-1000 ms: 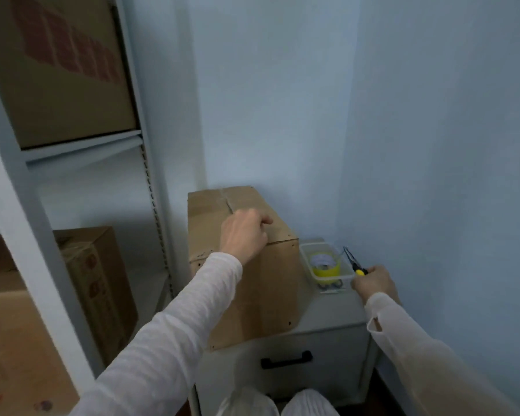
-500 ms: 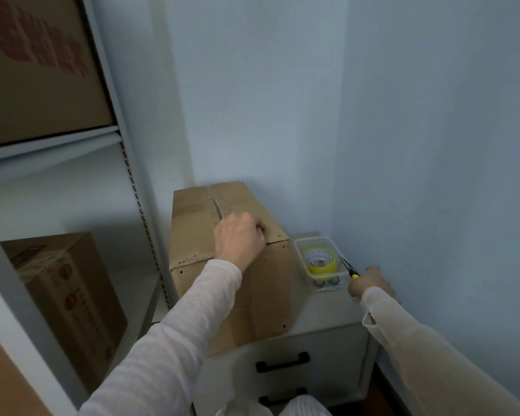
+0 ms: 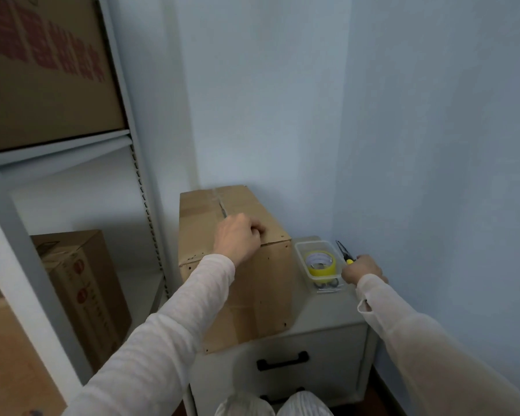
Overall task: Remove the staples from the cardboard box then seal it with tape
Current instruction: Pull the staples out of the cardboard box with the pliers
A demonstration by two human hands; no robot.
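My left hand [image 3: 237, 238] sits on top of the brown cardboard box [image 3: 261, 295], near the front edge and just right of the centre seam. Its grip is closed into a fist, knuckles up. The box stands upright on the left part of the counter [image 3: 327, 313], a pale grey drawer cabinet with a black pull handle [image 3: 282, 360], and its near lower corner overhangs the cabinet front. Small dark holes dot the box's front face along the edges.

My right hand [image 3: 362, 270] is at the far right of the counter, close to the blue wall [image 3: 418, 145]. Its grip is wrapped round the yellow handle of a pair of black-nosed pliers [image 3: 344, 255], whose tips point away from me (only a sliver of yellow shows).

Between box and hand lies a clear plastic tray [image 3: 300, 250] holding a yellow tape roll [image 3: 320, 265]; small dark bits sit at its near end, too small to identify.

To the left stands a grey metal shelf rack [image 3: 144, 205] loaded with other brown cartons [image 3: 42, 79].
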